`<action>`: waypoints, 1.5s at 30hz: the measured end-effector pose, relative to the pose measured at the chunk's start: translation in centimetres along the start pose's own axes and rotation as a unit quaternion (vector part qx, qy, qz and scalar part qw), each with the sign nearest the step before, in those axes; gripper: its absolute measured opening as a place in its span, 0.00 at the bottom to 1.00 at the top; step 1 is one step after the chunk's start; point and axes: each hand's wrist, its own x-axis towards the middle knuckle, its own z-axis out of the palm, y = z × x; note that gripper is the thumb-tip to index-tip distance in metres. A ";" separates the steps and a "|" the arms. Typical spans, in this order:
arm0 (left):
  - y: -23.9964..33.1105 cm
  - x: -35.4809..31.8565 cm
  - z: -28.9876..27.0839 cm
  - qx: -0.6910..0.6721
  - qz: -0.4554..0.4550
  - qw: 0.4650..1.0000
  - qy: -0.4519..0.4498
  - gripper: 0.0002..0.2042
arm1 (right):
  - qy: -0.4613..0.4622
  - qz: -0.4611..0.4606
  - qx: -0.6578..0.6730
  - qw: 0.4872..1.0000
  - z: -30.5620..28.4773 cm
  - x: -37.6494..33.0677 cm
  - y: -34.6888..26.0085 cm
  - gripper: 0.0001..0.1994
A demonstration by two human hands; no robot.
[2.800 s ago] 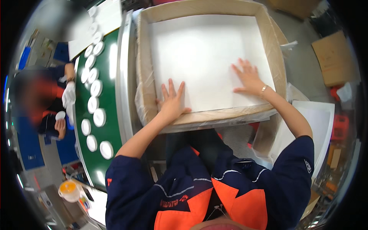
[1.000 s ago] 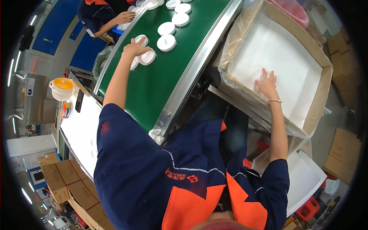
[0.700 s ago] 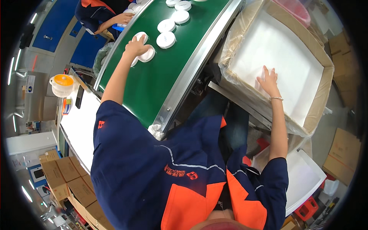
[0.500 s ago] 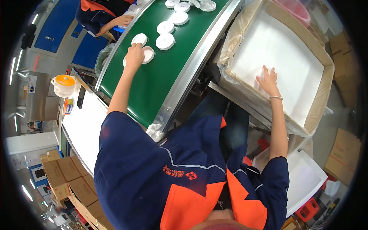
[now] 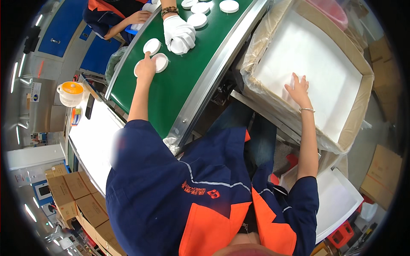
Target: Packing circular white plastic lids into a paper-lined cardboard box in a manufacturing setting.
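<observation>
On the green belt (image 5: pixel 173 91), the left hand (image 5: pixel 146 68), grip unclear, seemingly steadies discs (image 5: pixel 161 62); beside the belt, the right hand (image 5: pixel 300 92) splays across white sheeting (image 5: pixel 319 68).

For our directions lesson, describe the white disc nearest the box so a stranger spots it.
Find the green belt left of the big lined box. Near the picture's top, look along its right-hand silver rail. The white disc there sits apart from the others, nearest that rail.
</observation>
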 end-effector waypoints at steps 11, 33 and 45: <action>-1.3 -0.4 -1.3 -0.148 0.165 0.973 0.067 0.11 | -0.003 0.010 0.012 1.000 -0.3 -0.4 -0.4 0.36; 25.2 -23.7 -10.0 -0.804 0.000 0.075 -0.590 0.17 | 0.009 -0.011 0.019 1.000 -1.6 -1.9 0.0 0.34; 25.5 -23.8 -8.9 -0.810 -0.056 -0.017 -0.584 0.23 | 0.027 -0.003 0.059 0.998 -1.9 -2.4 -1.0 0.31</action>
